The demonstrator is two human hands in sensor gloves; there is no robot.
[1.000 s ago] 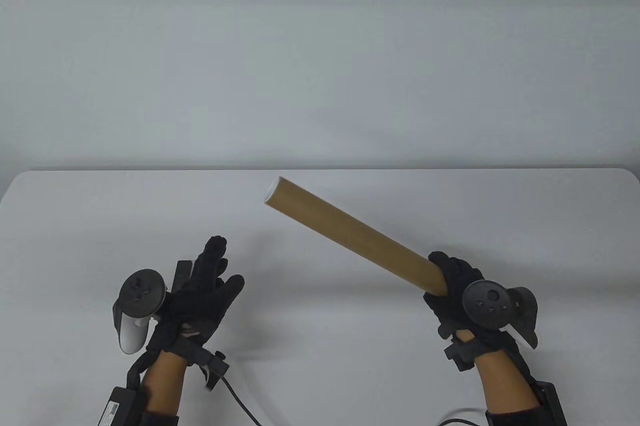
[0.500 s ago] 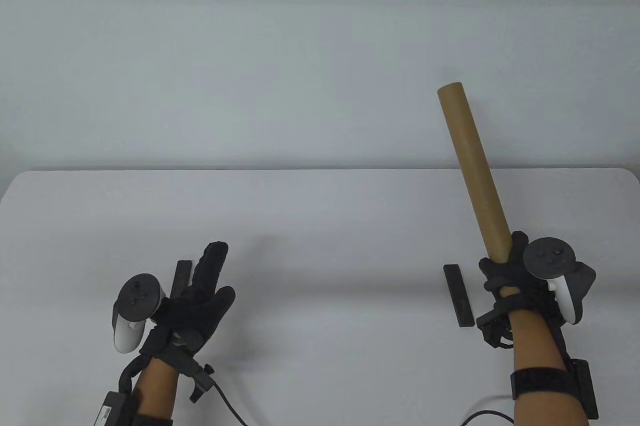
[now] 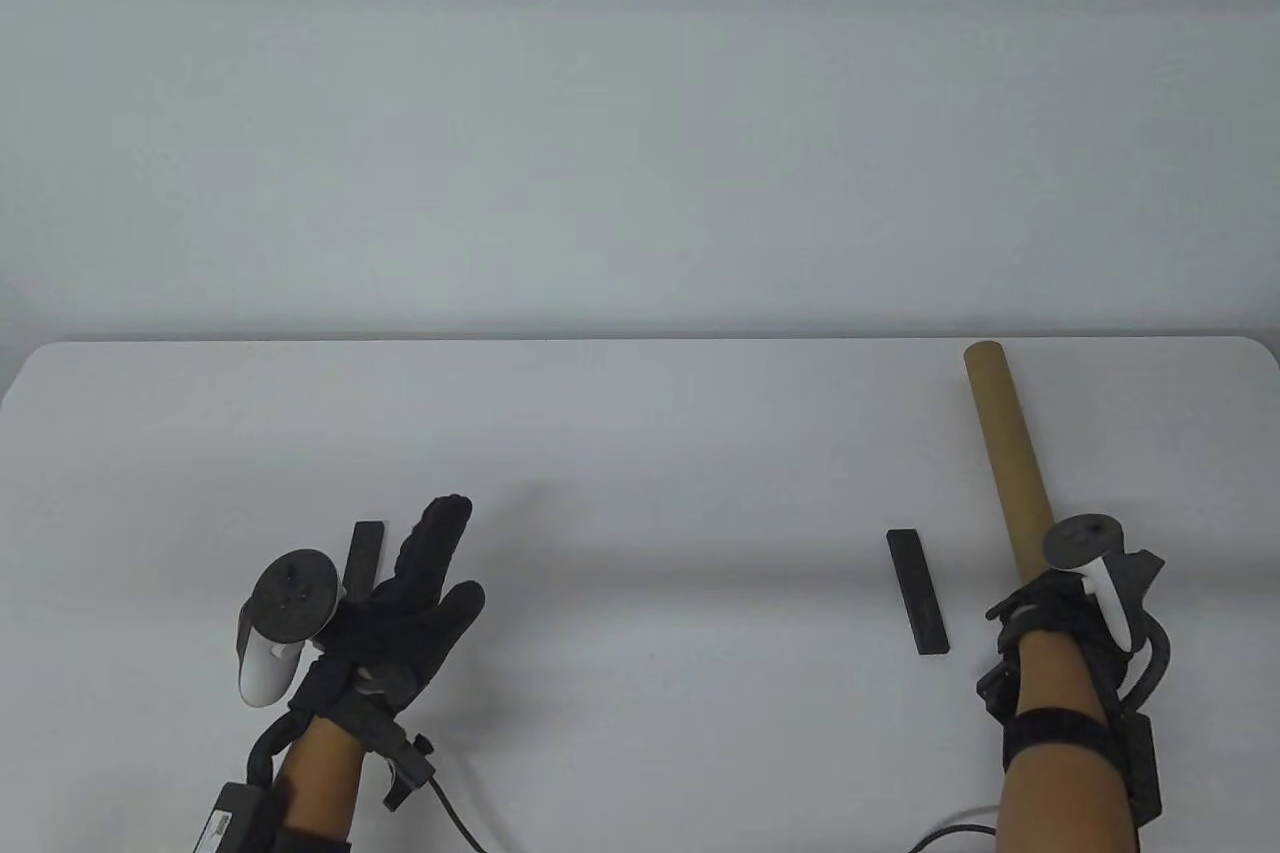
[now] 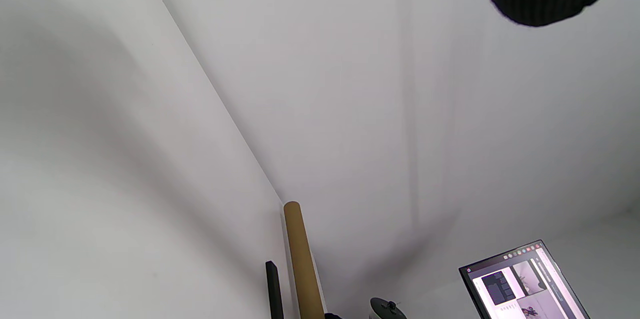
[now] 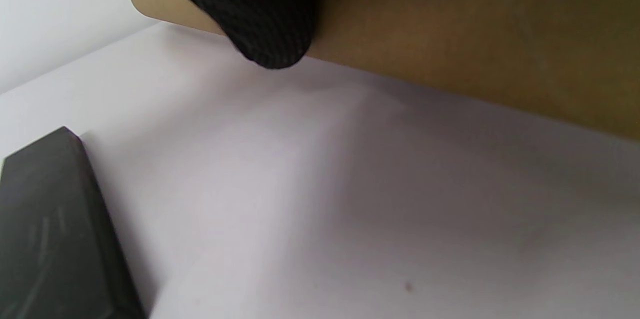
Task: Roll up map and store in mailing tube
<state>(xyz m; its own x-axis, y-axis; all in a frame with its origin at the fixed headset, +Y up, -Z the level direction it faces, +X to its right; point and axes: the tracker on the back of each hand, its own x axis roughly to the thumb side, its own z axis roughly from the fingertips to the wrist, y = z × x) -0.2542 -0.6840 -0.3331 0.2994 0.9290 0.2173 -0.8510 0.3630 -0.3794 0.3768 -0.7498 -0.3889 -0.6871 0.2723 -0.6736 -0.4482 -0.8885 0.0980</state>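
Note:
A brown cardboard mailing tube (image 3: 1005,453) lies lengthwise at the right of the white table (image 3: 640,453), pointing away from me. My right hand (image 3: 1045,593) grips its near end. In the right wrist view a gloved finger (image 5: 250,9) wraps the tube (image 5: 450,34) just above the tabletop; I cannot tell whether it touches. My left hand (image 3: 420,583) is open and empty at the left, fingers stretched out. The tube also shows in the left wrist view (image 4: 302,264). No map is in view.
A black bar (image 3: 917,591) lies just left of the tube, also in the right wrist view (image 5: 50,239). A second black bar (image 3: 365,551) lies beside my left hand. A laptop screen (image 4: 520,284) shows in the left wrist view.
My right hand swung the tube from pointing left across the table, up to near upright, then lowered it along the right side. The right black bar came into sight. The left hand stayed put.

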